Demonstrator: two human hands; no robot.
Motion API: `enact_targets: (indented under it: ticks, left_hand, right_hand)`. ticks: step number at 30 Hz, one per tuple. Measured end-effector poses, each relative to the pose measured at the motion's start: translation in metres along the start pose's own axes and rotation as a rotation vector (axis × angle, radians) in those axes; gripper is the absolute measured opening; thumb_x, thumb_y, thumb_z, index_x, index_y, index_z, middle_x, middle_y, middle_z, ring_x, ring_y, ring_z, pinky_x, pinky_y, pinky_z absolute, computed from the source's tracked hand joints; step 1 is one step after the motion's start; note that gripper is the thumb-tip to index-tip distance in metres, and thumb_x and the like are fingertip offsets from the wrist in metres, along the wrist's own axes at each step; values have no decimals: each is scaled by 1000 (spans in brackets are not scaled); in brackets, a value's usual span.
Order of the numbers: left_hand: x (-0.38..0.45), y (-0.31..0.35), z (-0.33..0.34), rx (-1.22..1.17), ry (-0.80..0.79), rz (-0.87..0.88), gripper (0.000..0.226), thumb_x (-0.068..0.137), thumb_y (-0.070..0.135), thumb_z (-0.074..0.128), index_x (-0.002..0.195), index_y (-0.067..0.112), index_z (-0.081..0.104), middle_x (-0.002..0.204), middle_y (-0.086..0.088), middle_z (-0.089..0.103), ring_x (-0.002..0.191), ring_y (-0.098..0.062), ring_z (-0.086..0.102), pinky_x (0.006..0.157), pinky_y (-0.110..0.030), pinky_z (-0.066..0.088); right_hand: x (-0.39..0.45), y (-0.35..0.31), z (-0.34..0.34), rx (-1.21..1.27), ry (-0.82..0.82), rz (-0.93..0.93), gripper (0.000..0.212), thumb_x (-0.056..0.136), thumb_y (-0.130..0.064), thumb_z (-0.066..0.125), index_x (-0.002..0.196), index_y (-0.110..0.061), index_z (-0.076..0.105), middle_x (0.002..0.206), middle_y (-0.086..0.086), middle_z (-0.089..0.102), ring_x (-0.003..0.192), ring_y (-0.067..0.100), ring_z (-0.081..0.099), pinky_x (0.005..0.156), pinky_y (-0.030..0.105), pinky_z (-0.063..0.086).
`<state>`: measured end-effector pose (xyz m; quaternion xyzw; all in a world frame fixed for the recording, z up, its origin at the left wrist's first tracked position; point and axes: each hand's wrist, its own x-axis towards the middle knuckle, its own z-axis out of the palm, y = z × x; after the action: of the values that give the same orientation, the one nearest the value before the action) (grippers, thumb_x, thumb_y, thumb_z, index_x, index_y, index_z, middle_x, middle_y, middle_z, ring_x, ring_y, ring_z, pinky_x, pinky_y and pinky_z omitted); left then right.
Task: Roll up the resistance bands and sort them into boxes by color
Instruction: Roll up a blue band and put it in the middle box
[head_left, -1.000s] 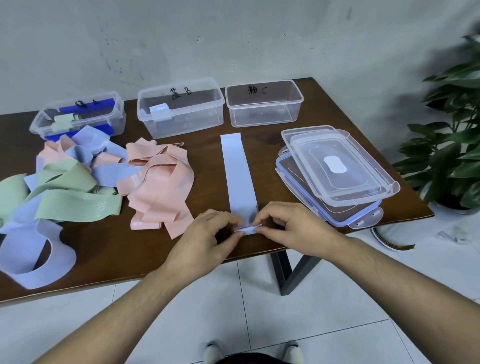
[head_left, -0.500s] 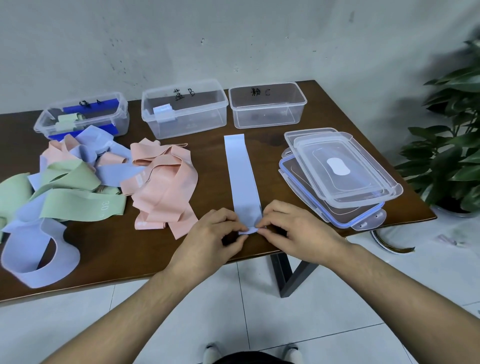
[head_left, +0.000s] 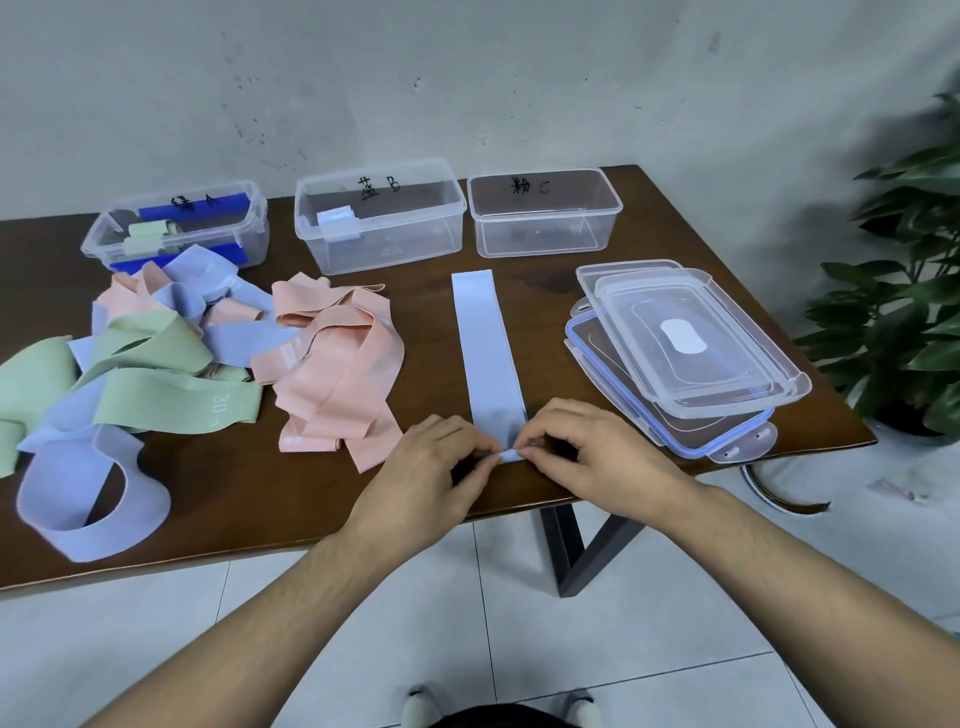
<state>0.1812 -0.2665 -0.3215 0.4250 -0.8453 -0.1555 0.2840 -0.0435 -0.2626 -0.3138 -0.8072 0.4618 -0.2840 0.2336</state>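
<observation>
1. A pale blue band (head_left: 488, 343) lies flat and straight on the worktop (head_left: 234, 493), running from the near edge toward 12 o'clock.
2. The left hand (head_left: 431, 467) and right hand (head_left: 587, 457) each pinch its near end, where a small first fold shows between the fingertips.
3. To roll well, keep both pinches level so the coil stays square to the strip, and turn it tightly away toward 12 o'clock.
4. The box marked B (head_left: 379, 218), at 11 o'clock, already holds one pale blue roll (head_left: 337, 221) and looks like the right destination.
5. The loose heap of bands (head_left: 156, 358) waits at 9 o'clock.
</observation>
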Motion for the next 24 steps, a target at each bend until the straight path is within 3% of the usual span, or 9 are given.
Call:
enact_targets:
  ticks: [5, 10, 16, 24]
  left_hand:
    - [-1, 1, 0, 0, 6, -8, 15, 92, 22, 67, 105, 22, 74, 98, 12, 56, 86, -7, 54, 77, -21, 46]
    - [-1, 1, 2, 44, 7, -10, 22, 85, 22, 75, 107, 19, 75, 100, 7, 59, 83, -6, 50, 74, -18, 42]
    - [4, 0, 0, 65, -12, 0, 19, 90, 23, 71, 108, 20, 75, 99, 9, 58, 84, -7, 51, 73, -21, 46]
    - [3, -2, 0, 17, 3, -18, 17, 90, 20, 70, 107, 20, 72, 102, 10, 57, 81, -5, 51, 73, -24, 49]
  right_hand:
    - [0, 0, 0, -62, 1, -16, 12, 95, -24, 66, 105, -24, 73, 97, -15, 50, 83, 14, 57, 72, 33, 49]
    - [1, 1, 1, -152, 12, -86, 19, 94, -23, 67, 111, -18, 74, 98, -9, 53, 85, 7, 54, 74, 23, 47]
    - [5, 0, -2, -280, -20, -168, 25, 94, -22, 67, 117, -18, 71, 103, -6, 57, 91, 8, 48, 82, 16, 42]
    - [9, 0, 1, -225, -7, -134, 17, 97, -22, 64, 111, -17, 73, 102, -7, 60, 92, 11, 56, 83, 29, 51]
